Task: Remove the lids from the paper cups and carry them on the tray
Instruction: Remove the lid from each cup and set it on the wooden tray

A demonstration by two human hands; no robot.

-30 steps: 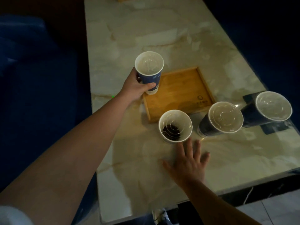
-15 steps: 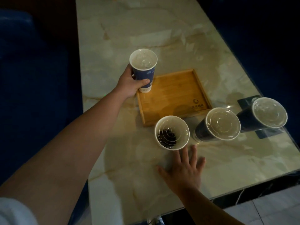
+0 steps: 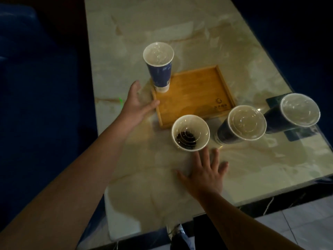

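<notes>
A tall blue paper cup (image 3: pixel 160 73) stands upright in the far left corner of the square wooden tray (image 3: pixel 194 95); I cannot tell if its clear lid is on. My left hand (image 3: pixel 137 103) is open just left of the tray, thumb at its rim, apart from that cup. A second cup (image 3: pixel 190 132), showing dark contents, stands on the table in front of the tray. Two lidded cups (image 3: pixel 241 125) (image 3: pixel 295 112) stand to its right. My right hand (image 3: pixel 205 172) lies flat and open on the table, fingertips close to the second cup.
The marble table (image 3: pixel 180 33) stretches far ahead; its near edge and right edge are close to the cups. A dark flat card or coaster (image 3: pixel 299 136) lies under the rightmost cup. Dark blue seating is at the left. Tiled floor shows at the lower right.
My left hand set the blue cup down in the tray's far left corner, let go and drew back to the left. My right hand stayed flat on the table.
</notes>
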